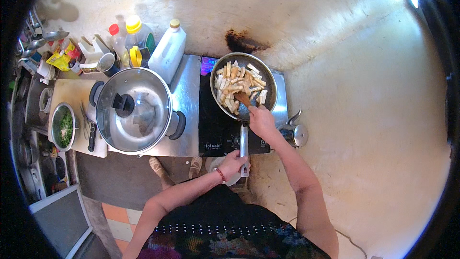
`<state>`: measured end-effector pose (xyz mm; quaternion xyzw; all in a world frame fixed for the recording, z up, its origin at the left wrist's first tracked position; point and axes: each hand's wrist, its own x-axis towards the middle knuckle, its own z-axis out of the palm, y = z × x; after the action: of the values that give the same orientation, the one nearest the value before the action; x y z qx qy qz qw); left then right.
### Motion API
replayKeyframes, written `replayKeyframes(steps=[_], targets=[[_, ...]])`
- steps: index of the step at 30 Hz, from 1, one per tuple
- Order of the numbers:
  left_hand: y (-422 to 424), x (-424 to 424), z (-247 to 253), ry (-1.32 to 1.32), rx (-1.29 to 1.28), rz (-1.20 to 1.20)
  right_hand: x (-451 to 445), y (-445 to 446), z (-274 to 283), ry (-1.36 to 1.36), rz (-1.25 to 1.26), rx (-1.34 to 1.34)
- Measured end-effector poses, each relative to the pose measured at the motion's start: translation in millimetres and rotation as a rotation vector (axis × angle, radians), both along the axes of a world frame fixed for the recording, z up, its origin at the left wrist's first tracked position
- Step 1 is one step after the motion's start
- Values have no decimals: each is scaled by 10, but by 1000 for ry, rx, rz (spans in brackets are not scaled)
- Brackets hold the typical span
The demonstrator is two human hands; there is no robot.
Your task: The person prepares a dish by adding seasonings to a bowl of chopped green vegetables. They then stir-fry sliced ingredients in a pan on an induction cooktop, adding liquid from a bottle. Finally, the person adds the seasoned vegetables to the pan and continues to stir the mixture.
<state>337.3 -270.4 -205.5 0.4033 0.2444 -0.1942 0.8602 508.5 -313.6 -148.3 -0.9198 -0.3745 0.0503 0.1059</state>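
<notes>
A frying pan (275, 90) with pale and lightly browned food strips (233, 79) is on a black induction cooktop (215, 129). My left hand (231, 165), a red bead bracelet at its wrist, is closed around the pan's metal handle (244, 140). Over the pan's near edge, my right hand (261, 120) grips a wooden spatula (243, 98), whose blade is among the strips. The strips cover much of the pan's base, and some bare dark surface shows near the spatula.
Left of the cooktop stands a lidded pot (147, 90). Beyond it are a white jug (169, 54) and oil bottles. A cutting board (68, 90) holds a bowl of chopped greens (65, 129) and a knife (92, 137). A metal kettle (298, 135) stands right, beside the wall.
</notes>
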Motion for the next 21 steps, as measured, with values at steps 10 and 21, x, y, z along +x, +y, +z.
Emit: replayKeyframes(steps=[10,21], targets=[[8,-46,-112,-11,-84,38,494,534,-218,-76,-107,121],[43,-57,-109,-6,-5,-6,-182,-204,382,183,147,-39]])
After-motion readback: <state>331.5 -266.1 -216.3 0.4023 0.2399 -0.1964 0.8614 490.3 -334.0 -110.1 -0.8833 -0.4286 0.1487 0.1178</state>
